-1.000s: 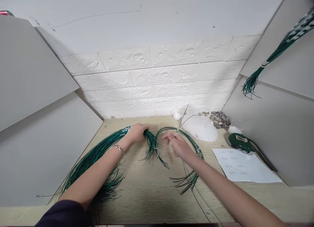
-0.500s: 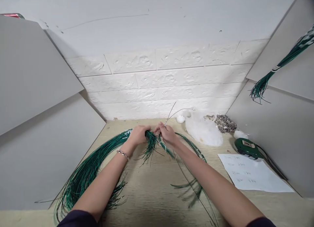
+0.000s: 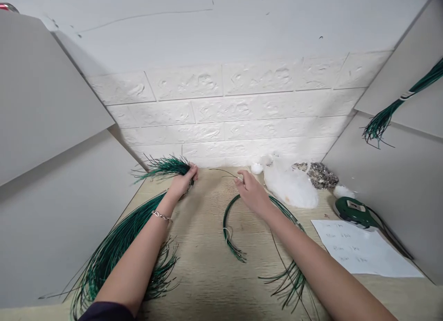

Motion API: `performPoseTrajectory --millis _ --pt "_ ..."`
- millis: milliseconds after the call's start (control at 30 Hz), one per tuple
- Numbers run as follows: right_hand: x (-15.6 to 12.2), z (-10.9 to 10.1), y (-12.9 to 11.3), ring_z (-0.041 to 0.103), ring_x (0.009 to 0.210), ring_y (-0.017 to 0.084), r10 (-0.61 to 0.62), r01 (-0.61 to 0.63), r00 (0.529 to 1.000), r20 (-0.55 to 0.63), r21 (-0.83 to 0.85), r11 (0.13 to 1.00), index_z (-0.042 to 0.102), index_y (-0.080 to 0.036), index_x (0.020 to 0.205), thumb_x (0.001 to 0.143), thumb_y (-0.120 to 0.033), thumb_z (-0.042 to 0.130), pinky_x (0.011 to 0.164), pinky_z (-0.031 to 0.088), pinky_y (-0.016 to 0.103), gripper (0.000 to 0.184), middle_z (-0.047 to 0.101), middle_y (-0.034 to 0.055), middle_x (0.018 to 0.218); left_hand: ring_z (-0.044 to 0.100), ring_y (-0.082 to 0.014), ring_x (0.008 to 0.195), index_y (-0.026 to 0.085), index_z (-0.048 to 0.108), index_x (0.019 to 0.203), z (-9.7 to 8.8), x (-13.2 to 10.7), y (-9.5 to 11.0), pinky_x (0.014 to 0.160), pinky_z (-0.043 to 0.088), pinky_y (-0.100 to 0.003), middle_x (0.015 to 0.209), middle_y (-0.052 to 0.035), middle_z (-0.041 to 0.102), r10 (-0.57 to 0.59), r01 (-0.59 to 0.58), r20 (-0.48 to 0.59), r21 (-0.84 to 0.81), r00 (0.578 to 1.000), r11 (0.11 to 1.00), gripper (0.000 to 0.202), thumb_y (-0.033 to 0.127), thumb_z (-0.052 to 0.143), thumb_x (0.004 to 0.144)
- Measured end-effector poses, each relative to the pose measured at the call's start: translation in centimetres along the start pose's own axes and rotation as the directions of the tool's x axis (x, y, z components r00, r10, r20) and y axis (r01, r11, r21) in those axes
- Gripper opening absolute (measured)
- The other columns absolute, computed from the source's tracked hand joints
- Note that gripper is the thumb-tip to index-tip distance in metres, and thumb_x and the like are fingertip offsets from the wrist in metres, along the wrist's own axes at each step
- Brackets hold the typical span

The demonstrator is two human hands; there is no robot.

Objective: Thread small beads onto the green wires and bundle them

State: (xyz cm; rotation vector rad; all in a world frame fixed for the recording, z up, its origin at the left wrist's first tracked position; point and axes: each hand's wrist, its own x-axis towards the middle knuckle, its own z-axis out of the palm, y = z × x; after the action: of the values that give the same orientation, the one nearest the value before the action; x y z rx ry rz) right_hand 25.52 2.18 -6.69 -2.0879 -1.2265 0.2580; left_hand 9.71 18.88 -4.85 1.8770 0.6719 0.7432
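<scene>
My left hand (image 3: 182, 182) is closed around a thick bundle of dark green wires (image 3: 134, 221). The cut ends of this bundle (image 3: 166, 166) fan out to the left above the hand, and the rest bends down along my forearm. A smaller curved bundle of green wires (image 3: 226, 219), tied with a pale band, lies on the table under my right hand (image 3: 252, 191). The right thumb and forefinger are pinched on a thin dark wire (image 3: 223, 171) that points left. My wrist and forearm cover part of both bundles.
A bag of white material (image 3: 290, 184) and a pile of small shiny pieces (image 3: 321, 175) sit against the back wall. To the right are a green tape measure (image 3: 355, 211) and a handwritten paper sheet (image 3: 363, 247). Another tied green bundle (image 3: 387, 113) hangs at the right panel.
My hands have moved apart. The left has gone left and slightly up, turning the thick bundle's ends leftward. The right has moved right, and the small bundle now rests on the table.
</scene>
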Motion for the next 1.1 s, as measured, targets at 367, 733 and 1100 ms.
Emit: performPoseTrajectory --millis 367,733,1100 --pt "2.3 -0.7 -2.6 0.048 0.100 0.031 0.090 -0.079 0.996 0.003 -0.451 0.889 0.051 -0.010 0.113 0.074 -0.013 0.051 0.074 0.038 0.036 0.039 0.053 0.0193 0.105 0.043 -0.0087 0.047 0.017 0.048 0.068 0.4 -0.2 0.7 0.047 0.037 -0.021 0.052 0.0026 0.041 -0.112 0.214 0.235 -0.471 0.965 0.856 0.039 0.053 0.038 0.080" --pt "4.2 4.8 -7.4 0.049 0.060 0.011 -0.284 0.191 0.946 0.154 0.445 0.875 0.065 -0.016 0.071 0.071 -0.029 0.059 0.058 0.033 0.023 0.015 0.056 -0.0011 0.062 0.058 -0.0157 0.080 0.014 0.056 0.097 0.9 -0.2 0.7 0.069 0.046 -0.025 0.091 -0.0089 0.063 -0.187 0.302 0.288 -0.434 0.939 0.849 0.047 0.054 0.040 0.078" --pt "4.8 5.2 -5.3 0.041 0.043 0.005 -0.221 -0.057 0.917 0.332 0.658 0.751 0.063 -0.014 0.077 0.070 -0.032 0.059 0.042 0.035 0.020 0.020 0.055 -0.0004 0.063 0.060 -0.0200 0.085 0.012 0.056 0.106 0.8 0.3 -1.3 0.077 0.046 -0.031 0.093 -0.0102 0.066 -0.155 0.308 0.356 -0.425 0.921 0.851 0.062 0.063 0.044 0.073"
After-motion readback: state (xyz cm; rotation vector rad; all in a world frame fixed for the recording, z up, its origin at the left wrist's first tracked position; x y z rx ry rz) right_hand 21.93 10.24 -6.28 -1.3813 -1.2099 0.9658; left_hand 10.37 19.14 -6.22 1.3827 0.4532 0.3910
